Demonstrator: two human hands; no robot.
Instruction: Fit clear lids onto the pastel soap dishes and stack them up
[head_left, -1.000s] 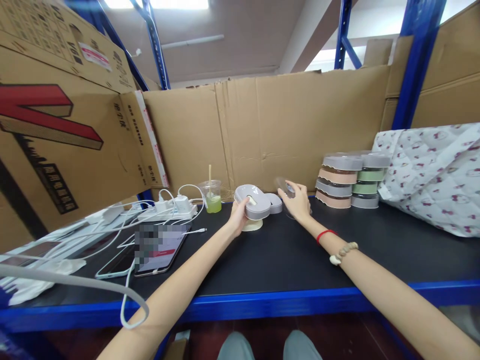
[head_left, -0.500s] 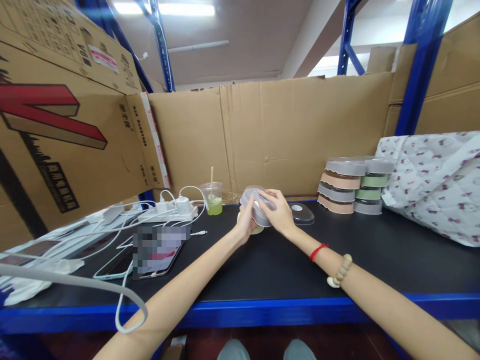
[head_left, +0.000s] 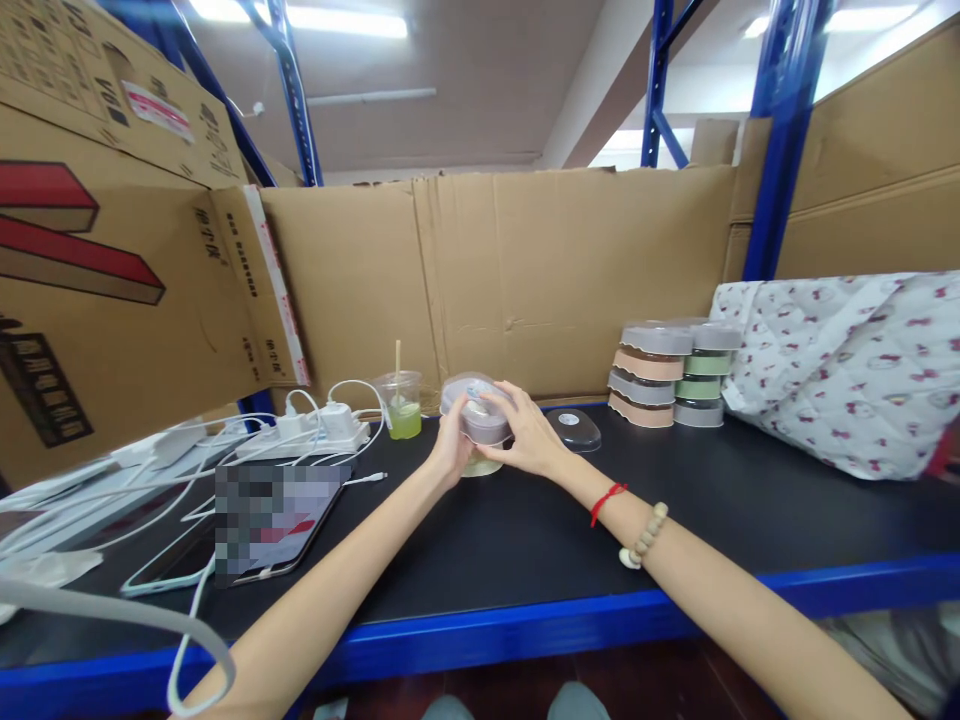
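Observation:
Between my hands is a lilac-grey plastic container (head_left: 486,428) with a clear lid, tilted a little towards me. My left hand (head_left: 451,442) grips its left side, thumb up near the lid. My right hand (head_left: 531,432) closes on the right side, fingers over the lid's edge and thumb low at the front. Directly below shows the pale green rim of another piece (head_left: 481,467), mostly hidden; whether the two touch I cannot tell. Just right of my right hand, a clear lid with a round white label (head_left: 579,432) lies on the black table top (head_left: 450,560).
Stacked containers (head_left: 649,375) in peach, grey and green stand at the right, beside a patterned quilted bag (head_left: 840,370). A cup of green drink (head_left: 405,415) stands left of my hands. Further left are a power strip (head_left: 341,435), cables and a tablet-like device (head_left: 300,525). Cardboard (head_left: 562,270) walls the back.
The view has shifted to the right, so things appear further left. The container has been tipped more upright, its lid showing more. My right thumb has moved from the top to the lower front.

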